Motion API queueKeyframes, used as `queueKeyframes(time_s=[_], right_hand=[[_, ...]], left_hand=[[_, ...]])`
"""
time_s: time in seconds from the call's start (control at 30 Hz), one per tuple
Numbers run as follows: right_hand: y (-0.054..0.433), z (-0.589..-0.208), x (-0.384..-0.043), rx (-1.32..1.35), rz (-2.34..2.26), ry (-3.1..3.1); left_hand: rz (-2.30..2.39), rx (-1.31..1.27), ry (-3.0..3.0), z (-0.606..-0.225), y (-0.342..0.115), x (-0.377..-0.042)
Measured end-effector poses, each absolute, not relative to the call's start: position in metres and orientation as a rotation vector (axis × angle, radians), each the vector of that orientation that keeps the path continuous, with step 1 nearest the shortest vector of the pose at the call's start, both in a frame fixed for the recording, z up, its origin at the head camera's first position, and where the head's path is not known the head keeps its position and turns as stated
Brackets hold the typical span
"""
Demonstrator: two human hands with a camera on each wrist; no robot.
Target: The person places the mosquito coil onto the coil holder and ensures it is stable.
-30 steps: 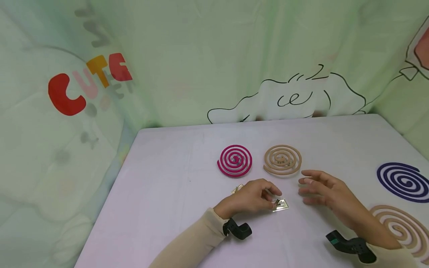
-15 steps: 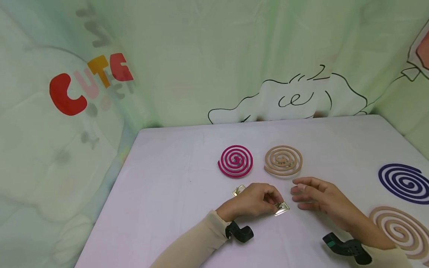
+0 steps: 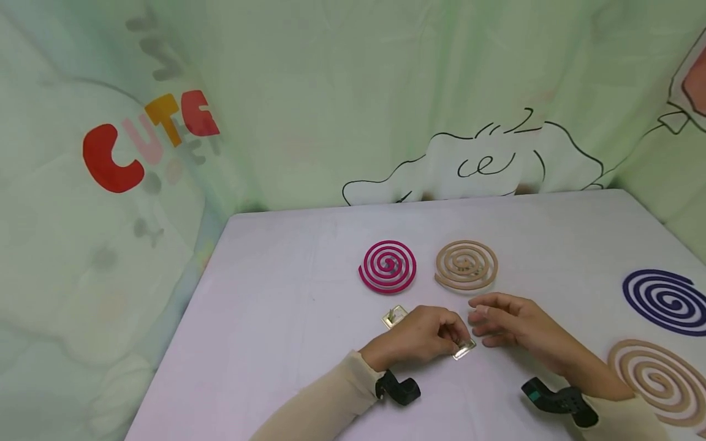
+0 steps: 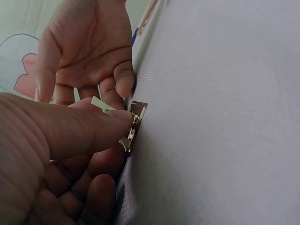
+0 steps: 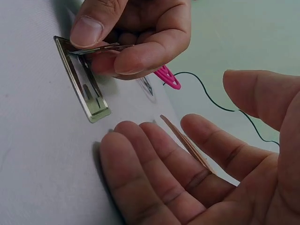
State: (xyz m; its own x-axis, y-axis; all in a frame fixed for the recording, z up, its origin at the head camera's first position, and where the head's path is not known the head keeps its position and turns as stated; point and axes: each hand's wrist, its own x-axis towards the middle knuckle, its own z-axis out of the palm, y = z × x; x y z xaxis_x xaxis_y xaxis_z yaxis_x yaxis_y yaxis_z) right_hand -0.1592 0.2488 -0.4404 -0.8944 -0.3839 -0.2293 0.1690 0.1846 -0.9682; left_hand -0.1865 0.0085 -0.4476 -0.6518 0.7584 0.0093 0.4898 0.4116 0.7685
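Printed green curtain behind white table

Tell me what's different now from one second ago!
The right hand moved left, closer to the left hand. The left hand, pinching a metal coil stand, edged slightly right and down in the head view, uncovering more of the other coil stand. The mosquito coils stayed put.

Pale green printed fabric backs a white table.

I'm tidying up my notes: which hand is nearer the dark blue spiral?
Right. The right hand is nearer: the dark blue spiral lies out to its right, apart from it. The left hand is farther off to the left, pinching a small metal stand.
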Motion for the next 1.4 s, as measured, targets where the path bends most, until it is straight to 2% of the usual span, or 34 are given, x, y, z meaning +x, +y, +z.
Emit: queueKeyframes(time_s=[0.17, 0.63, 0.9, 1.4], right_hand=[[0.2469, -0.4407, -0.1564, -0.193, -1.776, 2.028], [0.2476, -0.4453, -0.1563, -0.375, -1.752, 1.906], [0.2474, -0.4462, -0.1561, -0.368, -1.743, 1.878], [0.2449, -0.4498, -0.1561, -0.406, -1.769, 1.862]], left_hand=[[1.146, 1.06, 2.309, -0.4455, 0.0082, -0.1862], [1.447, 0.96, 2.091, -0.446, 0.0076, -0.1847], [1.512, 0.912, 2.042, -0.4461, 0.0082, -0.1843], [1.502, 1.002, 1.976, -0.4486, 0.0097, -0.1846]])
